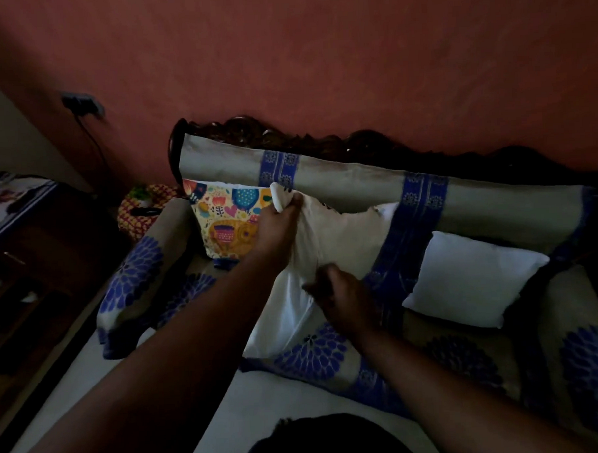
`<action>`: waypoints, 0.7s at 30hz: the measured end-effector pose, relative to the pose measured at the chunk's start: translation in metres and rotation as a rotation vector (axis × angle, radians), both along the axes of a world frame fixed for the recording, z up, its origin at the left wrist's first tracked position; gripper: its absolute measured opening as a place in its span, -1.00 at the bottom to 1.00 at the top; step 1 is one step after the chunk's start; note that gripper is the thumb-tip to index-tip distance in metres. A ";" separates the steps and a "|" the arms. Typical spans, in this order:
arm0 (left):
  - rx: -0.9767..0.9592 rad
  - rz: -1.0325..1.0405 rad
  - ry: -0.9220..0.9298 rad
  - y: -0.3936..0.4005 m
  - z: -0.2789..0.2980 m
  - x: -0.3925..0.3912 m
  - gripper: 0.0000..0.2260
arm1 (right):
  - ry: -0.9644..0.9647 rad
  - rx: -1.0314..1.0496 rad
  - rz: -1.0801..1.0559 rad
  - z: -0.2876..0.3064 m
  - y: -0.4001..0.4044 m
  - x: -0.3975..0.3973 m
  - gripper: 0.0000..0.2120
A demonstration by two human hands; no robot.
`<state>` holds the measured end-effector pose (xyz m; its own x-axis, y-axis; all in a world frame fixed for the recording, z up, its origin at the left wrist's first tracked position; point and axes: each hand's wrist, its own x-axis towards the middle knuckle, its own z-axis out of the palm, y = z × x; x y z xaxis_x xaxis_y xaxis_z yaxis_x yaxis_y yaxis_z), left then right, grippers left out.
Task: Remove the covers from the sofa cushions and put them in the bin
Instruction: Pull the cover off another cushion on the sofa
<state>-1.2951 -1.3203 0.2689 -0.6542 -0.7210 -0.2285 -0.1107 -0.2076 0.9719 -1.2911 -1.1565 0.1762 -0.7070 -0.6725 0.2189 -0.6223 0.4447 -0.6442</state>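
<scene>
Our left hand [279, 223] is closed in a fist on the upper corner of a cream cushion cover [339, 235], with a bunch of the cloth standing up out of the grip. Our right hand [338, 293] lies lower, fingers curled onto the white inner cushion [281, 316] where it emerges from the cover's open end; whether it pinches the fabric or only presses on it, we cannot tell.

Around the work area we note the following. The sofa [495, 197] stands against a red wall [317, 54] and has a dark carved wooden top rail. Its back and arms carry grey cloth with blue bands and blue flower prints. A patterned cushion [222, 222], printed with an elephant and bright shapes, leans against the sofa back just left of our left hand, partly hidden behind the wrist. A bare white cushion [471, 280] rests on the seat to the right, apart from our hands. A wall socket [81, 104] with a hanging cable sits at upper left.

The cover is plain cream on the side shown, creased and drawn taut between the two hands, lying against the sofa back at the middle of the seat. The inner cushion is half out and smooth.
</scene>
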 end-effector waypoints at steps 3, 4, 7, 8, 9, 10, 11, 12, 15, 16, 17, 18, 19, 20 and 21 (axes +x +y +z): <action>0.043 -0.036 0.042 0.005 0.001 0.000 -0.80 | -0.071 0.147 -0.257 0.027 -0.016 -0.023 -0.55; 0.037 -0.036 0.047 0.006 0.003 0.000 -0.78 | -0.087 0.153 -0.262 0.034 -0.019 -0.030 -0.56; -0.086 -0.080 0.079 0.000 0.007 0.002 -0.70 | -0.228 -0.024 -0.144 0.044 -0.024 -0.045 -0.66; -0.202 -0.145 0.074 -0.004 0.007 0.003 -0.61 | -0.258 -0.086 -0.133 0.045 -0.024 -0.049 -0.70; -0.383 -0.210 -0.006 -0.007 0.004 0.006 -0.44 | -0.285 -0.134 -0.154 0.046 -0.026 -0.052 -0.73; -0.565 -0.229 -0.163 -0.009 -0.006 0.012 -0.25 | -0.323 -0.179 -0.185 0.048 -0.029 -0.055 -0.75; -0.709 -0.207 -0.332 -0.008 -0.016 0.021 -0.12 | -0.366 -0.224 -0.206 0.050 -0.034 -0.059 -0.74; -0.807 -0.171 -0.434 -0.003 -0.028 0.030 -0.11 | -0.407 -0.258 -0.203 0.053 -0.039 -0.062 -0.72; -0.796 -0.069 -0.317 0.007 -0.051 0.045 -0.62 | -0.466 -0.244 -0.105 0.056 -0.052 -0.064 -0.72; -0.734 -0.025 -0.282 0.007 -0.054 0.044 -0.75 | -0.442 -0.220 -0.076 0.056 -0.052 -0.061 -0.73; -0.660 0.012 -0.283 0.006 -0.055 0.043 -0.81 | -0.407 -0.200 -0.043 0.053 -0.050 -0.058 -0.76; -0.593 0.039 -0.282 0.004 -0.057 0.041 -0.82 | -0.352 -0.152 -0.013 0.052 -0.045 -0.054 -0.80; -0.527 0.051 -0.280 0.002 -0.056 0.039 -0.80 | -0.262 -0.078 0.017 0.046 -0.039 -0.050 -0.80; -0.480 0.065 -0.267 0.001 -0.056 0.037 -0.76 | -0.148 0.012 0.043 0.041 -0.031 -0.044 -0.72; -0.443 0.074 -0.262 0.001 -0.057 0.036 -0.72 | -0.058 0.072 0.060 0.035 -0.022 -0.037 -0.62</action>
